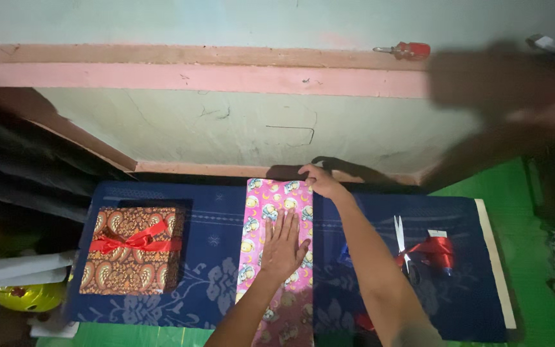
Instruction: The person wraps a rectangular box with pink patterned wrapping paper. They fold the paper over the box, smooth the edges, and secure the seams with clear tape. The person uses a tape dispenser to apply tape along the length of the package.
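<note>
Two hands on pink wrapping paper [277, 257] lying on the blue cloth [213, 257], left hand [284, 247] pressed flat with fingers spread, right hand [321, 182] pinching its far top edge, wrapped gift box [130, 250] well apart.

**Where everything sits on the cloth**

A cloth [213, 212] covers the table. The wrapping paper [271, 199] lies in the middle of it. The left hand [282, 247] rests flat on the paper. The right hand [319, 182] is at its far right corner. The wrapped box [131, 254] lies to the left. The scissors [403, 247] and the ribbon roll [437, 252] lie to the right, side by side. A screwdriver [406, 49] lies on the ledge [194, 58] behind.
</note>
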